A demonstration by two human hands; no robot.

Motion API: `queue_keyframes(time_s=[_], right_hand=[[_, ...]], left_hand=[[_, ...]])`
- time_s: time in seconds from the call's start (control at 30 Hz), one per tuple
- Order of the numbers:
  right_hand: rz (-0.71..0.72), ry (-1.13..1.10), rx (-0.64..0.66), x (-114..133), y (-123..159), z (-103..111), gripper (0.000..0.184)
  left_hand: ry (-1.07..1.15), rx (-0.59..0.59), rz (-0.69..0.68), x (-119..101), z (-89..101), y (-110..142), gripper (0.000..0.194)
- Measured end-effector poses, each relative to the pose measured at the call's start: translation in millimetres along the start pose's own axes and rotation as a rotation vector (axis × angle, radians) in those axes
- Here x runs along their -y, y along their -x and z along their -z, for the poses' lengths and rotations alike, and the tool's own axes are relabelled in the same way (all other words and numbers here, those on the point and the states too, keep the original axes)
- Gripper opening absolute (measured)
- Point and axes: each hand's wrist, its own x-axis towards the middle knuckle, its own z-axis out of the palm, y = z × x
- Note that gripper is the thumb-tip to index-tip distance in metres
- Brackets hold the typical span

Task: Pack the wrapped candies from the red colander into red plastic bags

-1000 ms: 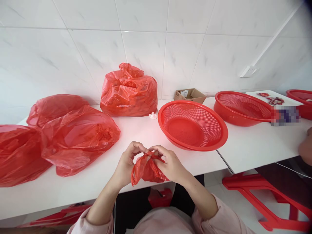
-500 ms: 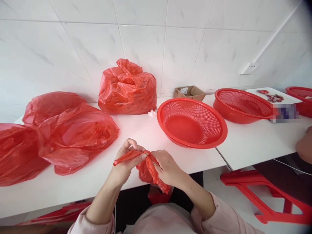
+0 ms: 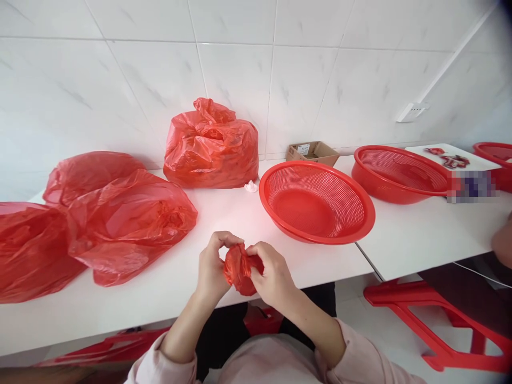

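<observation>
Two-handed grip (image 3: 276, 273) on bag (image 3: 239, 266), box label (image 3: 304, 149) unreadable

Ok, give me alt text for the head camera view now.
A left hand and right hand pinch a small crumpled red plastic bag at a white table's edge. Nearby sit perforated red baskets, an open cardboard box and larger red bags before a tiled wall.
</observation>
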Motion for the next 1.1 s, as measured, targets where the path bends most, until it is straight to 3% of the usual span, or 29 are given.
queue_keyframes(time_s=[0.07, 0.2, 0.3, 0.5, 0.63, 0.77, 0.87, 1.0, 1.1], right_hand=[[0.019, -0.016, 0.009, 2.8, 0.4, 0.7, 0.017], [-0.079, -0.345, 0.167, 9.4, -12.4, 16.4, 0.013], [-0.166, -0.496, 0.173, 8.4, -24.1, 25.5, 0.022], [-0.163, -0.43, 0.264, 9.7, -27.8, 31.0, 0.017], [-0.049, -0.234, 0.241, 19.0, -22.1, 32.1, 0.01], [0.292, 0.187, 0.191, 22.6, -12.7, 27.7, 0.013], [0.381, 0.357, 0.213, 19.3, -5.5, 23.6, 0.014], [0.316, 0.271, 0.196, 20.2, -2.1, 23.3, 0.012], [0.254, 0.045, 0.163, 26.0, -2.6, 26.8, 0.011]], left_hand=[[-0.081, -0.069, -0.057, 0.4, -2.2, 1.0, 0.032], [-0.08, -0.127, -0.065, 0.4, -0.3, -1.1, 0.031], [-0.17, -0.056, -0.147, -3.4, 5.7, -4.9, 0.021], [-0.225, 0.153, -0.241, -11.8, 22.4, -10.9, 0.019], [-0.091, 0.265, -0.097, -12.5, 32.0, -12.2, 0.022], [0.013, 0.093, 0.095, -15.2, 37.8, -11.9, 0.009], [0.045, -0.001, 0.15, -15.5, 38.4, -10.6, 0.003], [0.093, 0.012, 0.261, -20.2, 41.8, -13.2, 0.01], [0.128, -0.045, 0.243, -38.6, 69.8, -20.2, 0.015]])
